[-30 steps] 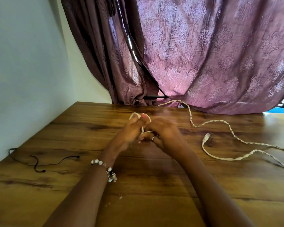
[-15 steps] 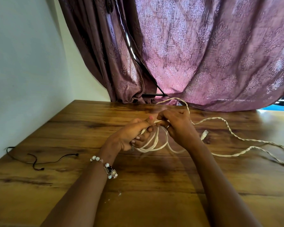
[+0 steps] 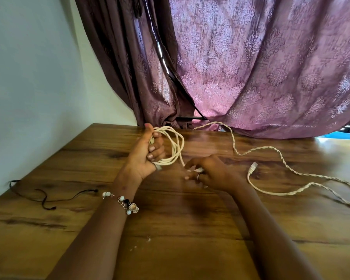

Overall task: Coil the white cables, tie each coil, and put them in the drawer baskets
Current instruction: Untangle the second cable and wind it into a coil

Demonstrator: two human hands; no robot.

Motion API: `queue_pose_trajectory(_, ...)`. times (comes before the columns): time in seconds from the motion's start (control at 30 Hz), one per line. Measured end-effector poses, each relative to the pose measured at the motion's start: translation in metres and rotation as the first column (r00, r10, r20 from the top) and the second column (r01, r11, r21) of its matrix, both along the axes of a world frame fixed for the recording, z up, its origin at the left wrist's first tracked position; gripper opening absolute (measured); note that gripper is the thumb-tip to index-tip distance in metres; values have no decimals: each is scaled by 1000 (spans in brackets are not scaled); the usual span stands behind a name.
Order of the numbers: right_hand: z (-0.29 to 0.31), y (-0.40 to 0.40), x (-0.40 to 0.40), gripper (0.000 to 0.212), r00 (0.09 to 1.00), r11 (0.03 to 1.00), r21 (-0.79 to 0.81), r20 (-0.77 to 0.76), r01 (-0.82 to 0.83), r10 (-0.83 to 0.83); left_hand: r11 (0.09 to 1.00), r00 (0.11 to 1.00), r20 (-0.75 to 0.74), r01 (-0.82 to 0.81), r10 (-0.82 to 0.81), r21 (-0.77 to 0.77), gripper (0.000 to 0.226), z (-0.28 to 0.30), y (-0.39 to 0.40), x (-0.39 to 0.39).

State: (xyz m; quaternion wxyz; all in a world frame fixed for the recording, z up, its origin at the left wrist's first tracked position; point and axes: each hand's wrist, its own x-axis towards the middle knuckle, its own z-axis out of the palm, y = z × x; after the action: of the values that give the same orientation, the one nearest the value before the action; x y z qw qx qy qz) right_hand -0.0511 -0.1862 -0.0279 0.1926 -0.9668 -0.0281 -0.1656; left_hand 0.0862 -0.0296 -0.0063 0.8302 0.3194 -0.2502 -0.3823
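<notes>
Coil (image 3: 173, 146) grown since a second ago, now several loops gripped in left hand (image 3: 148, 152). Right hand (image 3: 208, 172) dropped to 3 o'clock, pinching next cable length. Winding underway; untied.

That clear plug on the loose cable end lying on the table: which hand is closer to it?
Right. The right hand sits just left of the plug, not touching it. The left hand, gripping the coil, is farther left.

coil (image 3: 171, 146) left of plug (image 3: 252, 167), on table (image 3: 190, 229)
</notes>
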Motion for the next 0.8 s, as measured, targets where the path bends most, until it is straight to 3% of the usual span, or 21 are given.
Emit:
queue_pose_trajectory(0.1, 0, 11, 6, 12, 991, 991, -118, 106, -63, 76, 991, 990, -48, -135, 135, -2, 44, 0, -1, 3)
queue_pose_trajectory(0.2, 5, 23, 4, 5, 977, 993, -48, 180, -107, 114, 960, 962, -42, -268, 271, 77, 45, -1, -5, 5)
queue_pose_trajectory(0.33, 7, 30, 0, 9, 983, 982, 109, 121, -153, 140, 869, 900, 192, -430, 392, 245, 48, -7, -10, 1)
queue_pose_trajectory(0.47, 4, 35, 3, 10, 965, 956, 167, 143, -243, 220, 799, 816, 500, -494, 290, 343, 55, -9, -17, -18)
queue_pose_trajectory(0.53, 4, 35, 4, 9, 962, 955, 187, 190, -232, 196, 804, 786, 581, -479, 213, 352, 52, -10, -19, -28)
queue_pose_trajectory(0.67, 10, 25, 4, 14, 944, 972, 198, 325, -127, 57, 845, 813, 580, -339, 42, 414, 49, -9, -16, -40)
queue_pose_trajectory(0.8, 9, 15, 6, 21, 871, 995, 100, 490, -25, -27, 867, 837, 539, -197, -95, 458, 59, -7, -16, -46)
